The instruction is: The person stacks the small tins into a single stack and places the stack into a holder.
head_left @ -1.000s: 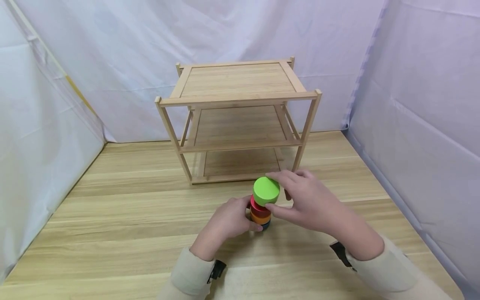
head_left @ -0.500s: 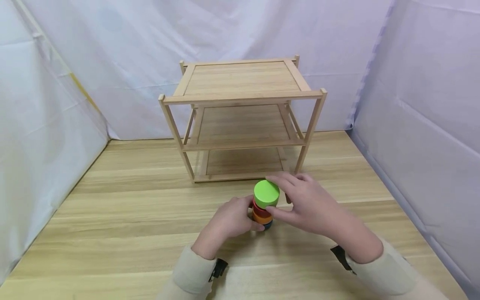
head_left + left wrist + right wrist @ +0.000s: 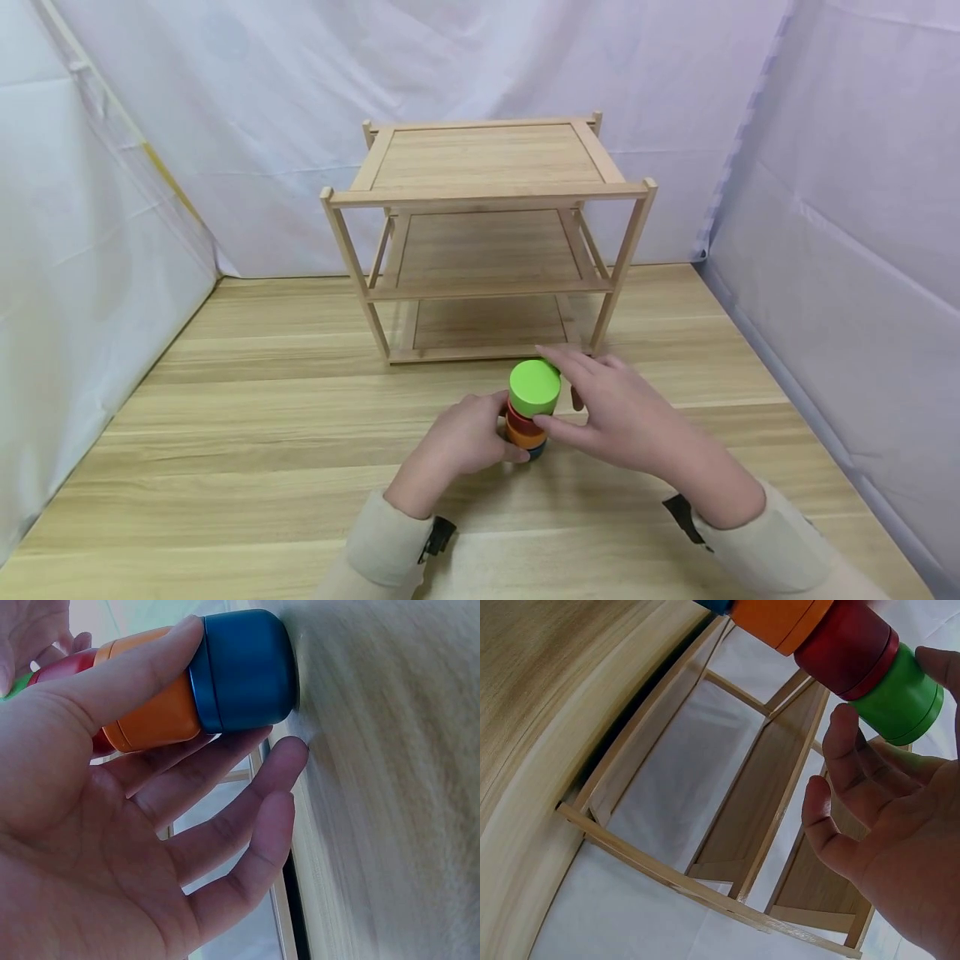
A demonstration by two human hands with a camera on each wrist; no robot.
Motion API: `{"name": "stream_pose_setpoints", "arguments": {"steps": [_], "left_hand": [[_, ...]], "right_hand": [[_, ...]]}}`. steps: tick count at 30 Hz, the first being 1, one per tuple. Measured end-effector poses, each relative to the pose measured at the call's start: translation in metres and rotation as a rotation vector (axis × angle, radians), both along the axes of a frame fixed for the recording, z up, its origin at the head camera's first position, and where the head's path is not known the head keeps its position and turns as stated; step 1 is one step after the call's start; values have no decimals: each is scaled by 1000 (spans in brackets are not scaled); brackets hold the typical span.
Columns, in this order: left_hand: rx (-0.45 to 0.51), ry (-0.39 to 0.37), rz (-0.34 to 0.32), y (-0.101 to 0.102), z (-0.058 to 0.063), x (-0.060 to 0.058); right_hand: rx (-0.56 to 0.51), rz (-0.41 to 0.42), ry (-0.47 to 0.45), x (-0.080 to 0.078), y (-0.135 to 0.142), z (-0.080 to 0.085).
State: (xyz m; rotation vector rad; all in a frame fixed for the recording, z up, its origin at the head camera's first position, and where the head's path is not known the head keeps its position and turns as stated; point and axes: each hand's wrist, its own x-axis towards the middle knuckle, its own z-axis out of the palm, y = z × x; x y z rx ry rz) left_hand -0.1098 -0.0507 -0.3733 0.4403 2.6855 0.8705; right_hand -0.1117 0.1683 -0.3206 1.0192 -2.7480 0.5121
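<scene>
Several small round tins with lid-like seams stand stacked on the table: a blue tin [image 3: 251, 671] at the bottom, then an orange tin [image 3: 161, 712], a red tin [image 3: 847, 649] and a green tin [image 3: 534, 387] on top. My left hand [image 3: 467, 435] grips the stack low down, its thumb across the orange tin to the blue one and fingers on the far side. Around the green tin, my right hand [image 3: 618, 412] keeps its thumb and fingers loosely spread, fingertips right at its sides.
Just behind the stack stands a wooden three-tier shelf rack [image 3: 491, 197]. The wooden table [image 3: 262, 467] carries it all. White cloth [image 3: 300, 83] hangs along the back and both sides.
The fingers of my right hand have loosened slightly around the green tin, the index finger lifting off its edge. My left hand keeps its hold; the head view has shifted a little.
</scene>
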Motion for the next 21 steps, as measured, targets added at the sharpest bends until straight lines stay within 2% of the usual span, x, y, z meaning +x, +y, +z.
{"name": "stream_pose_setpoints", "arguments": {"steps": [5,17,21], "left_hand": [[-4,3,-1,0,0,1],[-4,-1,2,1,1,2],[-6,-5,3,1,2,2]], "right_hand": [[5,-17,-34,0,1,0],[19,-11,-19,1,5,0],[49,-15,-78,0,9,1]]}}
